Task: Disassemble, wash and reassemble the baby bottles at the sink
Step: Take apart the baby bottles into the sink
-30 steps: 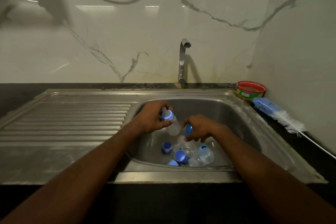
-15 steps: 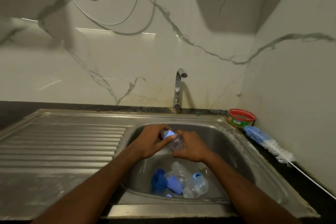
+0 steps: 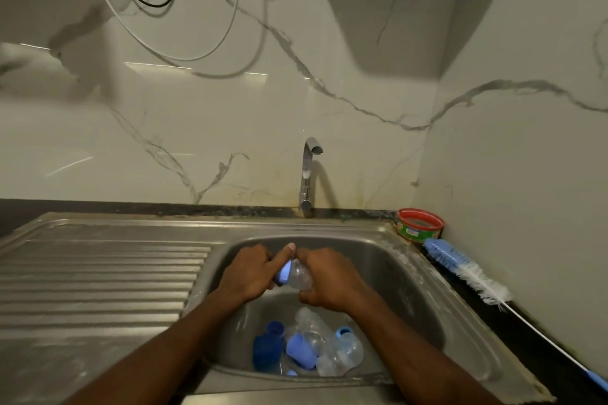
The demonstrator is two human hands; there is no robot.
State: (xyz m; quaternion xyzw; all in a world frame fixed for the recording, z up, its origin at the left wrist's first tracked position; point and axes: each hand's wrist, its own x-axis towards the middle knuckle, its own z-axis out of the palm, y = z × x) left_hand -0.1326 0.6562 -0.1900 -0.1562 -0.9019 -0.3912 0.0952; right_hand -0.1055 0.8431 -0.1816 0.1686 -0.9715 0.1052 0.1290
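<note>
Two bare hands meet over the basin of a stainless steel sink (image 3: 411, 276), both holding one small clear plastic baby bottle (image 3: 298, 278) that lies tilted on its side above the basin floor. Left hand (image 3: 247, 276) has its grip curled round the bottle's pale blue screw collar (image 3: 284, 274), thumb stretched along the top. Right hand (image 3: 329, 279) has its grip wrapped round the clear body, fingers curled underneath. The two hands are nearly touching at the thumbs.

Below them, on the basin floor near the front wall, lies a loose heap of parts: a dark blue plastic cap (image 3: 268, 350), a lighter blue plastic cap (image 3: 301, 353) just beside it, and a second clear baby bottle with a pale blue collar (image 3: 342, 352) lying on its side. More clear pieces seem to lie among them, though the blur makes them hard to separate.

A ribbed steel draining board (image 3: 98, 276) stretches to the left of the basin. A chrome tap (image 3: 308, 174) stands behind it against a white marble-patterned wall. On the dark tabletop (image 3: 559, 355) at the right sit a round red-rimmed green tub (image 3: 419, 226) in the corner and, just in front of it, a long bottle brush with blue and white bristles (image 3: 467, 271).
</note>
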